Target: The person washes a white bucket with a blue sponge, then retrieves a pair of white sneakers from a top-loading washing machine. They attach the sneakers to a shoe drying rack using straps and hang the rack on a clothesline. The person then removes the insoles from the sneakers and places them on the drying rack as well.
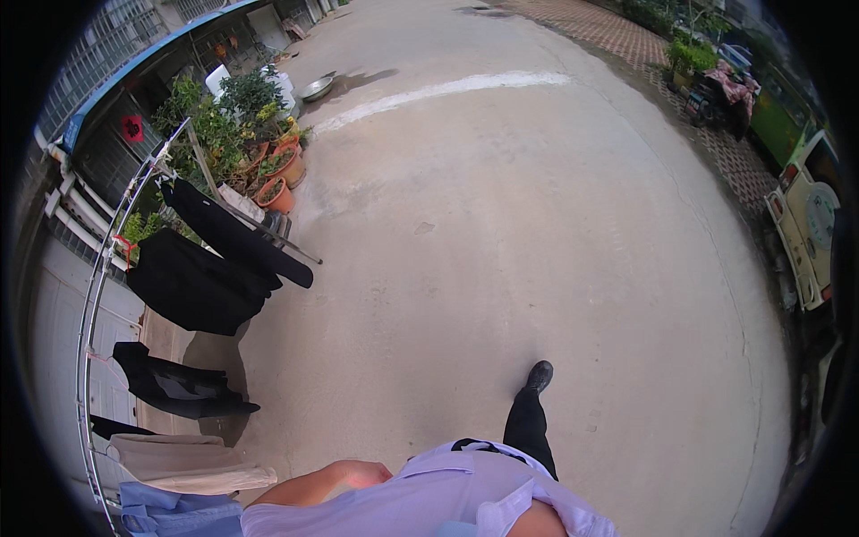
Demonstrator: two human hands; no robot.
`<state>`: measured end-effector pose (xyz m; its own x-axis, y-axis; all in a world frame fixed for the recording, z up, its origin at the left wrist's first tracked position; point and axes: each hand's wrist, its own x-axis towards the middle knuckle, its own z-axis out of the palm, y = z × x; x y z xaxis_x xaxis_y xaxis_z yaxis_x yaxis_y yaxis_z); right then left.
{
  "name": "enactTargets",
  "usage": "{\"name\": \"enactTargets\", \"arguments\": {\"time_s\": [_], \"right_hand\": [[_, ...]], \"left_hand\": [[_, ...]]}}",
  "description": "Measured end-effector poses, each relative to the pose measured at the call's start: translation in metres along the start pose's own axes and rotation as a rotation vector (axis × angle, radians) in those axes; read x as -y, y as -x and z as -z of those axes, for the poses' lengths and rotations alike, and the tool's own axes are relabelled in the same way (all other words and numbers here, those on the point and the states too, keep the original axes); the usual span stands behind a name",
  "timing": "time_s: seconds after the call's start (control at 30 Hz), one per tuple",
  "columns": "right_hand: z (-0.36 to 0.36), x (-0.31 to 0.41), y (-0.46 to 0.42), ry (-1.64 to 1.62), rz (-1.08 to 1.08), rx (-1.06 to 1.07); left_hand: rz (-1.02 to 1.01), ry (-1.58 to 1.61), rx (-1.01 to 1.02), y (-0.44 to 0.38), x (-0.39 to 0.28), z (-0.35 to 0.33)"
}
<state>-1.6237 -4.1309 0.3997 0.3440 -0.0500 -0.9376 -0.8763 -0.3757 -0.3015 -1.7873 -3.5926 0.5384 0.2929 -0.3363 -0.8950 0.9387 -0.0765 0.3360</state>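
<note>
My left hand (366, 473) shows at the bottom, beside the hem of my lavender shirt (429, 493); its fingers are largely hidden, so I cannot tell whether it holds anything. Of my right arm only a bare part shows below the sleeve, and the right hand is out of view. One leg in black trousers (527, 429) reaches forward, its black shoe (539, 376) on the concrete pavement (456, 295). To the left, black garments (194, 282), a beige garment (188, 463) and a blue shirt (178, 510) hang from a metal clothes rail (86, 335).
Potted plants in terracotta pots (275, 196) stand at the upper left, near a metal basin (317, 88). A white line (456, 86) crosses the pavement ahead. Along the right are a covered scooter (721, 97) and a beige vehicle (809, 221).
</note>
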Motion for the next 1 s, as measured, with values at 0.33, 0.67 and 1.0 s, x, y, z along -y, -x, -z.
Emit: {"name": "enactTargets", "arguments": {"time_s": [0.33, 0.67, 1.0], "right_hand": [[-0.032, 0.693, -0.199, 0.331, 0.786, 0.0], [-0.152, 1.01, -0.238, 0.319, 0.852, 0.05], [-0.262, 1.017, -0.354, 0.523, -0.085, 0.166]], "left_hand": [[-0.155, 0.339, -0.099, -0.058, -0.21, 0.084], [-0.182, -0.066, -0.07, -0.14, -0.369, 0.37], [-0.646, -0.385, -1.538, 0.043, -0.725, 0.747]]}}
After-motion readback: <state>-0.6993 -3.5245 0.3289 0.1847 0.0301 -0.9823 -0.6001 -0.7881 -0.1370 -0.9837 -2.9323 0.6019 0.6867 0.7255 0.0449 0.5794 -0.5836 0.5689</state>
